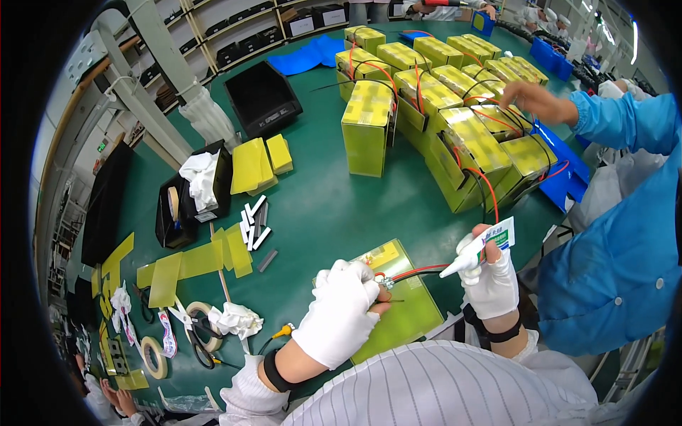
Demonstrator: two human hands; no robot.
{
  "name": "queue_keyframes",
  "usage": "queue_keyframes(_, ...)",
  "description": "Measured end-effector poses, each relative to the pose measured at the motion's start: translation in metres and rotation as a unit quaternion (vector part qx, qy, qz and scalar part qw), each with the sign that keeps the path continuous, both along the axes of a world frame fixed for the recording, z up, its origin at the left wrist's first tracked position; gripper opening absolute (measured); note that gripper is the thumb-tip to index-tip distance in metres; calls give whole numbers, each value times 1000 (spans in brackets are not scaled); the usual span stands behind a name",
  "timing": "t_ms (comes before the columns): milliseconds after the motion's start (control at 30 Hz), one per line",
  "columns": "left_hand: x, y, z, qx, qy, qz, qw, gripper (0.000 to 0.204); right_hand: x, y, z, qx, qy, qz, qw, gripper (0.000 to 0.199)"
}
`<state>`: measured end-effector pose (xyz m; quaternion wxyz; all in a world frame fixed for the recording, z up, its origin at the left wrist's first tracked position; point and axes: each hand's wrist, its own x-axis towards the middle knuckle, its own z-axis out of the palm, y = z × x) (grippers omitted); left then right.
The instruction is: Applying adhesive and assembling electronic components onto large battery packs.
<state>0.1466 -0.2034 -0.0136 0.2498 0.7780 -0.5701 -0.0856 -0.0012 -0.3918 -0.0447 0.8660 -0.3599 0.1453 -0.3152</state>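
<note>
Head view, looking down at two white-gloved hands over a green table (320, 206).

Left hand (341, 312) palm down on a flat yellow-green pack (405, 312) lying at the near table edge, fingers curled closed around something thin at the pack's wire end; cannot tell exactly what is pinched. Black wrist strap on the forearm.

Right hand (494, 280) raised just right of the pack, closed around a small white tube (476, 252) with a green-printed end, nozzle angled down-left toward the pack's red and black wires (419, 272).

A co-worker's bare hand (533, 99) in a blue sleeve reaching in from the right over the far packs, fingers loosely spread.

Surface: green mat, workshop room, grey shelving with dark bins at the back, metal frame at left.

Counted: about fifteen upright yellow packs (426, 99) clustered far right, wired red and black; one empty black bin (263, 99); one black box stuffed with white cloth (202, 177); two tape rolls (153, 355) near left; one pair of scissors (195, 337); several yellow sheets (192, 259); a few small white strips (252, 224).
</note>
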Motion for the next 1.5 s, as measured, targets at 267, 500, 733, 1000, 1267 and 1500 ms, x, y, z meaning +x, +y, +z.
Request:
queue_keyframes(267, 17, 8, -1, -4, 71, 28, 997, 20, 8, -10, 10, -56, 34, 133, 989, 45)
queue_keyframes(500, 33, 13, 1, 9, 148, -22, 989, 18, 23, 2, 43, -276, 195, 194, 921, 28)
queue_keyframes(733, 36, 11, 2, 17, 112, -69, 991, 19, 33, 2, 53, -342, 253, 228, 876, 24)
queue_keyframes(1000, 39, 11, 0, -7, 112, -64, 992, 12, 37, 3, 51, -377, 257, 230, 860, 20)
queue_keyframes(1267, 40, 12, -5, -20, 125, -41, 991, 19, 40, 9, 43, -511, 189, 201, 814, 21)
queue_keyframes(1500, 41, 14, -4, -20, 151, -54, 987, 15, 42, 14, 51, -611, 181, 176, 750, 23)
